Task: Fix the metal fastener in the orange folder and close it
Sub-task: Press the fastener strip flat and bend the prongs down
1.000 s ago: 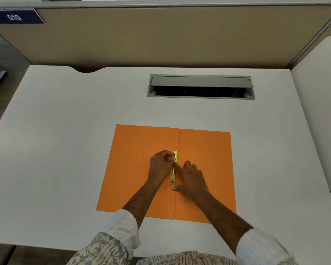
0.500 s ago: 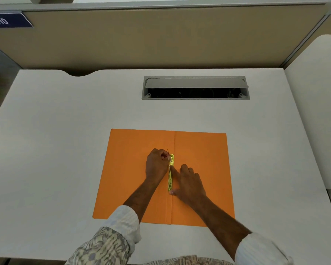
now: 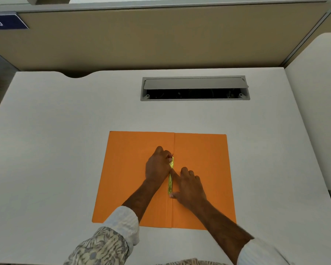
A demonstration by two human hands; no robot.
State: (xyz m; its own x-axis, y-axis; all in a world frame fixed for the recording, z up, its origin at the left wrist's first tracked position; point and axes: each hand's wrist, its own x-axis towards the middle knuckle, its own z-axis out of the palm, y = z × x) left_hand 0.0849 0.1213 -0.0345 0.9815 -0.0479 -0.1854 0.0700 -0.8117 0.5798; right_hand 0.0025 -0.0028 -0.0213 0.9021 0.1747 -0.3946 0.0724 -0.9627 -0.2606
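Note:
The orange folder point(image 3: 203, 161) lies open and flat on the white desk, its spine fold running toward me. A thin gold metal fastener point(image 3: 170, 180) lies along that fold. My left hand point(image 3: 157, 166) is curled at the fastener's far end, fingertips pinching a small upright prong there. My right hand point(image 3: 189, 188) rests on the right flap, with the index finger pressing the strip's middle and the thumb at its near end. Part of the strip is hidden under my fingers.
The white desk point(image 3: 65, 150) has a grey cable tray opening point(image 3: 195, 88) at the back. A beige partition point(image 3: 161, 39) stands behind the desk, with a blue label point(image 3: 4, 22) at the upper left. Another white surface point(image 3: 317, 111) adjoins on the right.
Both hands have stayed on the fastener with little change. My left fingers have lifted slightly at the far end, where a thin prong now stands up. The camera view has shifted a little.

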